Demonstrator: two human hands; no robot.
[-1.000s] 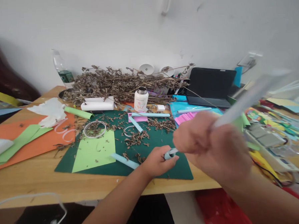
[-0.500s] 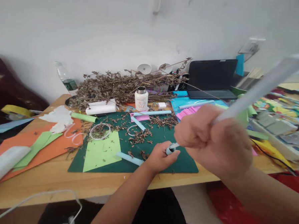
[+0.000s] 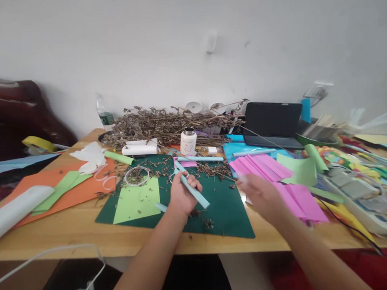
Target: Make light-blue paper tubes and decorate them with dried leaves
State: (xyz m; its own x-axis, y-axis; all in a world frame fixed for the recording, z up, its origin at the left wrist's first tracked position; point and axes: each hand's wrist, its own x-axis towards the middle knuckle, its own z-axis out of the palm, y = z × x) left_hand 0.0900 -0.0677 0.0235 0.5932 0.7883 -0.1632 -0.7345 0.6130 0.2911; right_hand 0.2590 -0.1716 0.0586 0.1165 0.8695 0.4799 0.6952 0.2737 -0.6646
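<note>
A light blue paper tube (image 3: 196, 191) lies slanted across the palm of my left hand (image 3: 184, 194), whose fingers curl round it above the green cutting mat (image 3: 231, 216). My right hand (image 3: 259, 195) is over the mat's right edge, blurred by motion; its fingertips are smeared and anything in them cannot be made out. Beyond my left hand another blue tube (image 3: 207, 158) lies near a white bottle (image 3: 188, 142) with an uncovered mouth. Part of a further blue tube (image 3: 161, 207) shows left of my left wrist. Dry leaf bits are scattered on the mat.
Dried branches (image 3: 156, 125) lie along the wall. A black laptop (image 3: 272, 121) stands at the back right, with pink paper (image 3: 262, 167) before it. A power strip (image 3: 361, 201) is at the right. Orange paper (image 3: 66, 195) and a white roll (image 3: 21, 210) are at the left.
My right hand has moved down and away from my face, and the long whitish stick is no longer seen in it. My left hand has shifted left, its tube now lying across the palm.
</note>
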